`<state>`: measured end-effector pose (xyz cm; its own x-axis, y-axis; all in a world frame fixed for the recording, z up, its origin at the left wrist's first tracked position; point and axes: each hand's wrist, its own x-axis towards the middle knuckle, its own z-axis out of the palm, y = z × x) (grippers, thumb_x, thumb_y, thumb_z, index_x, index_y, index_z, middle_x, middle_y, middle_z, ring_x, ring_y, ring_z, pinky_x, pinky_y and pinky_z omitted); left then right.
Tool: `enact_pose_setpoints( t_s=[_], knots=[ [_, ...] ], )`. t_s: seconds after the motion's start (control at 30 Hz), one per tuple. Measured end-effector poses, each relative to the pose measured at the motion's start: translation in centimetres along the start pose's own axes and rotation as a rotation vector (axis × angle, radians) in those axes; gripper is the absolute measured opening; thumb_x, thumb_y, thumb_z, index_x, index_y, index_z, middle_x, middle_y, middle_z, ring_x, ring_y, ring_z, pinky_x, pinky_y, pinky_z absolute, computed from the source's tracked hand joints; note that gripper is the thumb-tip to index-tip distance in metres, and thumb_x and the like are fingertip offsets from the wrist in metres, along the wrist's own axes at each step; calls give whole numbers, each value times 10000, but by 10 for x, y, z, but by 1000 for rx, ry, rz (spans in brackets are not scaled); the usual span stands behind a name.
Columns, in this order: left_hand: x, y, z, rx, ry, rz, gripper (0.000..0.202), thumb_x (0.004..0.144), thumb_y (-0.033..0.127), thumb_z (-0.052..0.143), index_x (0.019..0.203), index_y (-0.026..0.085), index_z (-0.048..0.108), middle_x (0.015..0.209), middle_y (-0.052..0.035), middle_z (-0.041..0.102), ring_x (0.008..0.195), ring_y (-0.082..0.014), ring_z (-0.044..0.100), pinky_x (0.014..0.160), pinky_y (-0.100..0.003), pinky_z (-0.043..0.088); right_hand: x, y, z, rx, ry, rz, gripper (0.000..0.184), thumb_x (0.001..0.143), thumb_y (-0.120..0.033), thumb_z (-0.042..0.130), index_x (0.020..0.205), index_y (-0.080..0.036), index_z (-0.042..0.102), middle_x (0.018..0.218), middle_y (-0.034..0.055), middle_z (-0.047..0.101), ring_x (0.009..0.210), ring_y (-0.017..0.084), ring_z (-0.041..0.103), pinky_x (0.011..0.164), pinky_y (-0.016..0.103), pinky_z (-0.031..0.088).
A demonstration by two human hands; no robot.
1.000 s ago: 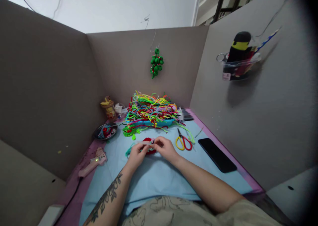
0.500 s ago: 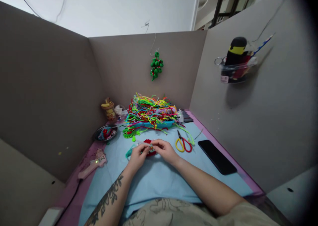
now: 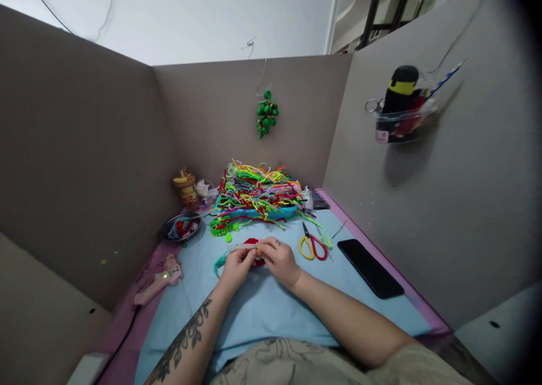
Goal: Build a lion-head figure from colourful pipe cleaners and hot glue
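Note:
Above the blue cloth my left hand (image 3: 237, 267) and my right hand (image 3: 281, 261) meet fingertip to fingertip, both closed in a pinch. A thin pale strip (image 3: 242, 246) runs sideways from between them, with a small orange spot near the fingertips. I cannot tell what the strip is made of. Right behind the fingers is a fuzzy red piece (image 3: 251, 241), mostly covered by my hands. Left of my left hand lies a teal fuzzy strand (image 3: 219, 262), its far end hidden.
Behind my hands, colourful pipe cleaners (image 3: 260, 187) overflow a blue tray (image 3: 249, 212). Scissors (image 3: 312, 246) and a black phone (image 3: 371, 268) lie at right. Left are a glue gun (image 3: 158, 282), a metal bowl (image 3: 169, 235) and a green fuzzy figure (image 3: 220, 227). Grey partitions (image 3: 254, 80) surround the table.
My right hand has turned slightly, its knuckles now facing up more. The pale strip lies more level across my fingertips. Both hands stay in the same place.

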<state>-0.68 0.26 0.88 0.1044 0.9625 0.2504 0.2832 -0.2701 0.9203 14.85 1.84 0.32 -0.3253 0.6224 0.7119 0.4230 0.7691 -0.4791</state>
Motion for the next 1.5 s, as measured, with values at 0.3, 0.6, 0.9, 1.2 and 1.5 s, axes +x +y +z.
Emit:
enact_pose_setpoints(
  t_s=[0.3,0.6,0.9,1.2,1.5],
  knots=[
    [-1,3,-1,87,61,20,317,811,402,507,737,151,686,684,-32,677,611,-144,599,556,-229,468,-1,-5,4,217,107,40,235,796,-91,505,873,-234,674,877,51,604,825,167,575,753,318,483],
    [-4,3,-2,182,70,195,250,838,324,495,785,171,686,885,-59,708,839,-182,640,779,-296,492,1,-13,2,387,140,201,128,786,-131,545,812,-209,643,841,41,574,808,164,561,717,295,474],
    [-7,-6,-2,296,182,347,201,856,240,440,883,162,624,899,-86,684,856,-190,627,782,-325,485,-2,-20,4,564,-19,343,149,819,-246,544,962,-204,541,862,32,582,758,145,568,674,260,483],
    [-7,-8,-3,284,85,412,208,857,216,435,870,181,640,898,-83,684,867,-185,623,802,-333,478,-1,-16,3,696,-68,422,176,823,-366,548,890,-206,522,779,8,577,685,133,567,626,252,486],
    [-7,-18,-3,353,129,332,191,819,270,534,955,173,627,957,-86,687,911,-204,630,816,-348,486,4,-11,1,716,-42,461,244,775,-420,601,866,-198,557,752,9,596,666,139,574,620,261,485]
  ],
)
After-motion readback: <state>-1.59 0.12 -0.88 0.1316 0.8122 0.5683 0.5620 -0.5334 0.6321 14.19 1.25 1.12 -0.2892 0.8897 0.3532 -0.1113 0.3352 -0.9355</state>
